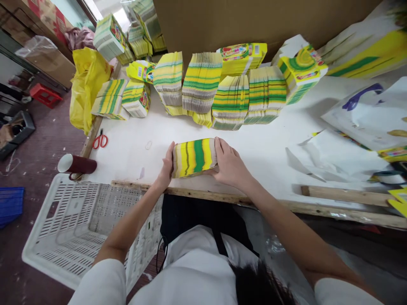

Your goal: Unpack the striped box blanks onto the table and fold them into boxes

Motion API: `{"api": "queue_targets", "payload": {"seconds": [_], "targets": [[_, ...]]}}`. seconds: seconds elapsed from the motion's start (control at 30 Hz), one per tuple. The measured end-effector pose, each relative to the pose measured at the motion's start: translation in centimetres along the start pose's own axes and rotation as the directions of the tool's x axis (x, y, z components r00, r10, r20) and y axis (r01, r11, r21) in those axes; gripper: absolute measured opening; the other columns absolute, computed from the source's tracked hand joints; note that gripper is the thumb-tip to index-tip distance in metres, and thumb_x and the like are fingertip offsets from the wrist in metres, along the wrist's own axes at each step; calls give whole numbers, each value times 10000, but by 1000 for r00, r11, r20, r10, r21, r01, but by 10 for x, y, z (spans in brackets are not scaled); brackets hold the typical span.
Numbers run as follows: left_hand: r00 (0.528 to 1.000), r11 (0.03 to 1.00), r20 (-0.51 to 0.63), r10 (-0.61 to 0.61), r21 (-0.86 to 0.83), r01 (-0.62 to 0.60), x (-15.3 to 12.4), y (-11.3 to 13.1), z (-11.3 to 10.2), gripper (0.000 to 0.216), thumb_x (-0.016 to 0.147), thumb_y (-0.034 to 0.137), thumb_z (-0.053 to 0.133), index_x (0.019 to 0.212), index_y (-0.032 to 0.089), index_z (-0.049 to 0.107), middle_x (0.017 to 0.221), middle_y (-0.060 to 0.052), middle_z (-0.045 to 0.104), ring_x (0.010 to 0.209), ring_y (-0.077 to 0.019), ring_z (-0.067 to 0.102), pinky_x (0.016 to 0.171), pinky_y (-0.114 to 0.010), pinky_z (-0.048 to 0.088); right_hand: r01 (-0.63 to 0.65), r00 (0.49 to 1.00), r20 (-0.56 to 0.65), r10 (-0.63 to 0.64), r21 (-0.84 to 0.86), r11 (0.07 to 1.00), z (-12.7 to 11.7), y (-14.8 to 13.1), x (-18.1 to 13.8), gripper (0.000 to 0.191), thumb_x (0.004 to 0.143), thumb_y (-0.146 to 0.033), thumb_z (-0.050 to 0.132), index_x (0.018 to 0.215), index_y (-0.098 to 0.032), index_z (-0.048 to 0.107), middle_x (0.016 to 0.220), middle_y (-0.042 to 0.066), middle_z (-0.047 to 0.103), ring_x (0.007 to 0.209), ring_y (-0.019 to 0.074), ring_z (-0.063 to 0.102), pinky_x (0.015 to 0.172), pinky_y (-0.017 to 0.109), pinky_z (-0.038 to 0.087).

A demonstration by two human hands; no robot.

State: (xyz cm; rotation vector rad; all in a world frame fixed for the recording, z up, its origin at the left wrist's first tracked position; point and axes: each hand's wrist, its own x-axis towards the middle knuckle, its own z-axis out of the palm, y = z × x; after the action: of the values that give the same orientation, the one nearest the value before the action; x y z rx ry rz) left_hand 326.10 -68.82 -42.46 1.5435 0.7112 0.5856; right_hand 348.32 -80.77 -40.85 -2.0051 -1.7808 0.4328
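Between my two hands is a stack of flattened cartons [194,157], its edges striped yellow, green and grey, held close to the table's front edge. My left hand [165,168] presses on the stack's left end, with the thumb along its side. At the right end, my right hand [231,164] is wrapped round the corner, fingers on the far side; its thumb is partly hidden. Beyond them, more striped carton stacks [202,80] stand in a row on the white table [178,129]. A smaller carton bundle [136,98] stands to their left.
Red-handled scissors [100,140] and a dark red cylinder [81,164] lie at the table's left edge. Below is a white plastic basket [60,207]. A yellow bag [85,87] hangs at the left corner. White sheeting [343,159] and a wooden strip [346,195] lie on the right.
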Motion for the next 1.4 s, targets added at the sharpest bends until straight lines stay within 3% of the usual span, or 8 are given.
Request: {"api": "queue_targets", "payload": {"seconds": [0.13,0.2,0.37,0.5,0.67,0.93,1.17,1.4], "targets": [[948,953,295,116,236,-190,-15,1,-14,1334,626,764,719,1577,348,-119,1684,-112,-22,1538,-377,71,1240,-561,164,-17,999,-29,18,20,1000,3,-2,-1,1095,810,-624,589,1567,-82,14,1507,273,329,1378,442,370,1085,603,385],[951,923,283,125,318,-215,-14,1,-18,1395,618,630,821,1564,349,-165,1674,-157,1,1530,-391,115,1224,-580,190,-14,999,-29,14,28,1000,3,1,-1,1109,803,-634,602,1566,-83,15,1514,266,323,1396,428,353,1106,586,376],[984,956,124,130,249,-157,-7,-4,-11,1308,651,588,821,1564,395,-95,1634,-153,168,1501,-353,246,1197,-532,295,73,996,51,-72,-17,997,0,10,-3,1258,738,-715,638,1564,-108,-91,1604,280,151,1478,442,208,1153,653,250],[991,959,59,121,252,-132,-5,-7,0,1358,610,609,837,1571,359,-89,1663,-160,13,1535,-372,100,1227,-554,202,74,996,50,-74,0,997,4,10,-2,1390,669,-740,693,1546,-87,-166,1609,316,42,1494,470,121,1147,658,236],[994,971,80,72,223,-88,-4,-7,-1,1376,629,616,823,1555,365,-164,1666,-148,-41,1538,-371,74,1224,-567,204,103,994,23,-104,51,993,9,12,2,1359,685,-740,677,1551,-123,-169,1595,301,86,1471,481,164,1113,663,267],[998,954,42,56,294,-66,2,-9,-8,1268,608,604,840,1566,336,53,1565,-145,230,1453,-379,292,1170,-549,341,70,996,-69,-64,90,993,10,10,6,1286,704,-768,629,1575,-85,-25,1342,262,418,1245,444,428,1026,607,384],[996,968,46,79,236,-88,7,-8,-14,1089,561,605,862,1424,283,282,1407,-140,393,1297,-344,471,995,-462,517,81,993,-99,-64,182,980,6,13,17,1078,608,-783,710,1403,-135,378,1194,191,475,1114,388,488,935,523,465],[995,901,29,98,421,-101,8,1,-30,1178,537,598,874,1482,286,242,1377,-141,410,1276,-350,451,995,-485,491,119,992,-66,-107,232,965,9,8,35,1060,547,-842,705,1292,-134,447,1193,205,487,1106,393,481,932,526,452]]}}
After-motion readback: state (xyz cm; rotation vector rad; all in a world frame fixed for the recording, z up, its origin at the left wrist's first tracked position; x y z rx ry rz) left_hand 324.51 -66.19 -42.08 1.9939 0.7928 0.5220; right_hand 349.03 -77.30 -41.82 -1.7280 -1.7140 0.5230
